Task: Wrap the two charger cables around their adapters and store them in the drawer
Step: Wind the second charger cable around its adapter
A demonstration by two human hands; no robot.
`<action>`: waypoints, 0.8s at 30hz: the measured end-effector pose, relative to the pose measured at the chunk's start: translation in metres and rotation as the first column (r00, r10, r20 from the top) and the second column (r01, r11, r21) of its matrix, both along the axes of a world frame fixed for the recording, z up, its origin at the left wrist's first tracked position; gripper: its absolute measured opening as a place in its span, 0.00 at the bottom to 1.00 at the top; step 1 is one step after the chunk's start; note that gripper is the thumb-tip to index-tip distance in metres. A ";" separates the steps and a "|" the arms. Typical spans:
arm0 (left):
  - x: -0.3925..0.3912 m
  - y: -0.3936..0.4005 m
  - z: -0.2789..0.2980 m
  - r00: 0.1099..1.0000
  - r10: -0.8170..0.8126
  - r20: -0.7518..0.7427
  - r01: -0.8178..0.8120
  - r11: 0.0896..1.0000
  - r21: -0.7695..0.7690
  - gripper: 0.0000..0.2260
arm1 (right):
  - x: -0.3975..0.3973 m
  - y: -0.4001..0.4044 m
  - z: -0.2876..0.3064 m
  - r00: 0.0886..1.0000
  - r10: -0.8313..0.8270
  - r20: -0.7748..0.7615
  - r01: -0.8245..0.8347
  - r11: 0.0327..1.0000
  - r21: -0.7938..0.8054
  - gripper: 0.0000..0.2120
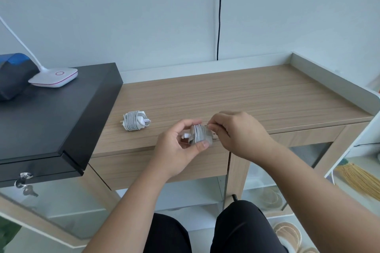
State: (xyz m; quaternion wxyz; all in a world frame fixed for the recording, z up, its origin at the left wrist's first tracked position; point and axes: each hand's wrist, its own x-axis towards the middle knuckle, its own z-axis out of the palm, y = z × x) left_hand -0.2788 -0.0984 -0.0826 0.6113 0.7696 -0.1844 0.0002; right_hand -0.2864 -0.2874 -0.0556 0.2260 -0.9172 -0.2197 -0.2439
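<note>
Status from the head view:

- First wrapped charger (136, 120) — done. Cable coiled tight round its adapter, lying on the wooden desk (257, 96) left of centre frame, near the black cabinet (61, 109). Untouched, well apart from both hands.
- Second charger (200, 134) — nearly done. Held just above the desk's front edge, centre frame. Several turns of white cable already stacked round the adapter.
- Left hand (176, 148): curled round the second charger, thumb pressed on the lower coils, fingers over the top.
- Right hand (236, 133): fingertips pinched at the right side of the coil, apparently on the loose cable end. Connector itself too small to make out.
- Drawer (164, 162): front panel under the desk top, closed. Second drawer front further right, also closed. No handle visible on either.

Judgement: wrapping about finished — only the tail of the second cable left to tuck or secure. Storage not started: drawer to open, both chargers to go in, drawer to close. Roughly past halfway overall.

Risk: coils likely to spring loose if the end isn't locked before the grip comes off.

Elsewhere: white lamp base (53, 77) with pink ring and a dark blue bag (14, 76) on the cabinet, upper left. Black cord (219, 12) hanging down the wall.
</note>
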 end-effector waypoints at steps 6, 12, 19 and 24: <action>0.001 -0.008 0.005 0.995 0.099 -0.008 -0.098 0.969 -0.225 0.20 | -0.014 0.018 -0.010 0.983 -0.062 0.170 0.049 0.995 0.083 0.09; -0.003 -0.017 0.011 0.981 0.063 -0.186 -0.150 0.850 -0.504 0.20 | -0.019 0.020 -0.013 0.959 -0.078 0.273 0.042 0.990 0.136 0.07; -0.005 -0.021 0.018 0.930 -0.099 -0.355 -0.193 0.689 -0.698 0.15 | -0.018 0.013 -0.019 0.972 -0.046 0.229 -0.033 0.944 0.328 0.06; -0.008 -0.016 0.017 0.905 -0.185 -0.383 -0.154 0.697 -0.700 0.13 | -0.019 0.010 -0.009 0.993 0.021 0.116 -0.064 0.924 0.377 0.03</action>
